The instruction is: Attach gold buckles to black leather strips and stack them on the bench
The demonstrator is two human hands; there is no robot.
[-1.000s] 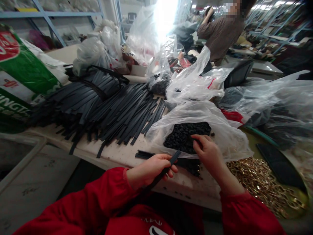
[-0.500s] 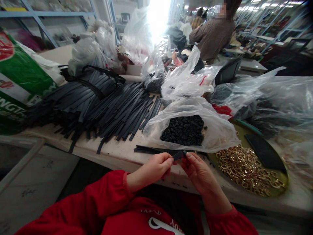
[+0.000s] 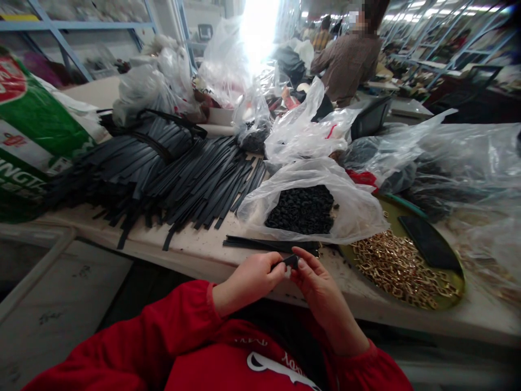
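Note:
My left hand [image 3: 248, 279] and my right hand [image 3: 315, 282] meet at the table's near edge, both pinched on the end of a black strap [image 3: 291, 262]. The rest of that strap is hidden under my hands. Just beyond my fingers lie a few loose black straps [image 3: 260, 244]. Behind them an open clear plastic bag [image 3: 350, 209] holds several small black pieces [image 3: 303, 209]. A big heap of black straps [image 3: 183, 174] covers the table to the left.
A round yellow tray [image 3: 458, 279] with several gold metal rings [image 3: 394, 266] and a flat black piece [image 3: 427, 244] sits at the right. More plastic bags [image 3: 448, 157] crowd the back. A green and white sack [image 3: 36, 130] stands at far left. Another person [image 3: 345, 62] works beyond the table.
My right hand left the bag of black pieces and came back to my left hand. Both hands now pinch the strap's end close together.

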